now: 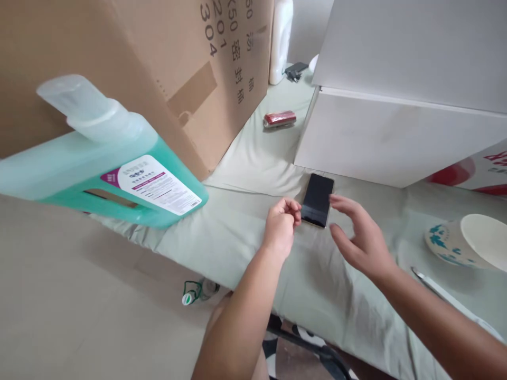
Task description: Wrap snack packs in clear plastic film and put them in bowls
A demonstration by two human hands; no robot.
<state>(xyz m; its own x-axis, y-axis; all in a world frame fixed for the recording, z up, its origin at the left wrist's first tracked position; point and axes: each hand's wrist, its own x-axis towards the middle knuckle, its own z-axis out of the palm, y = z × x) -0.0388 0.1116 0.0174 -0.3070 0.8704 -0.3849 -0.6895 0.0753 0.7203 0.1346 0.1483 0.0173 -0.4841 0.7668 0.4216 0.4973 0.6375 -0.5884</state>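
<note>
A dark smartphone (317,200) lies screen up on the pale green cloth. At its left edge is my left hand (282,224), fingers curled inward and closed; whether anything is inside them is hidden. My right hand (360,235) is by the phone's right side, thumb and index finger spread apart, with nothing visible between them. The right index fingertip comes right up to the phone's edge; I cannot tell whether it touches.
A large jug of green liquid (170,177) and a cardboard box (233,113) stand left. Behind the phone is a white box (356,137). A red wrapped packet (280,119) lies farther back. To the right are a paper bowl (443,243) and a white stick-like item (447,295).
</note>
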